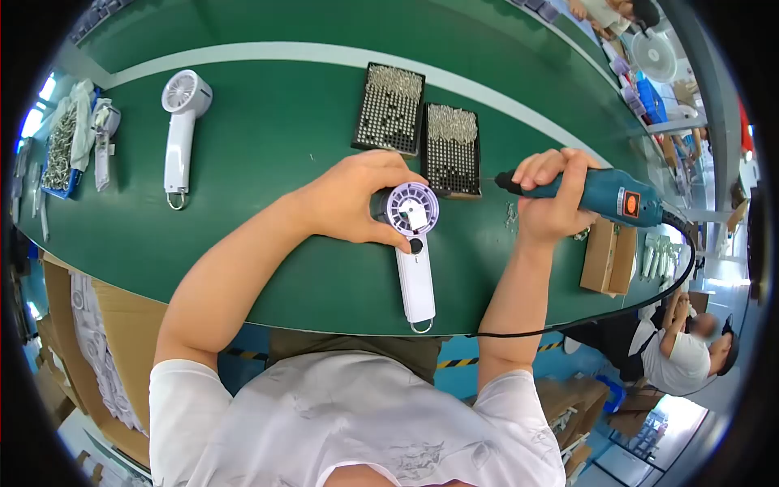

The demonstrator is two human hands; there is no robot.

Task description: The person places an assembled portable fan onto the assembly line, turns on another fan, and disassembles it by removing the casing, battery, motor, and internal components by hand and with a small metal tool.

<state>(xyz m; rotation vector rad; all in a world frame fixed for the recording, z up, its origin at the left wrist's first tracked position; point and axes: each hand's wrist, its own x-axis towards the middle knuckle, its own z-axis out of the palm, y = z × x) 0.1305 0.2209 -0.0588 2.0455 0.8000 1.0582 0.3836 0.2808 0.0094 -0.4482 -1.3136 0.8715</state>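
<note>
My left hand [361, 199] is closed around the round head of a white handheld fan [417, 284], which lies on the green table with its handle towards me. The fan's head shows a lilac ring with spokes and a white piece in the middle. My right hand [553, 195] grips a teal electric screwdriver [608, 195] held level, its black tip pointing left. Just beyond the tip stand two black screw trays, the nearer tray [453, 180] and the farther tray [388, 144], both partly filled with upright screws.
Another white handheld fan [180, 138] lies at the left. Beside the far left edge is a blue bin [61, 162] of small metal parts. Loose screws [510, 215] and a cardboard box [608, 258] lie at the right. The screwdriver's black cord [617, 308] loops down along the table edge.
</note>
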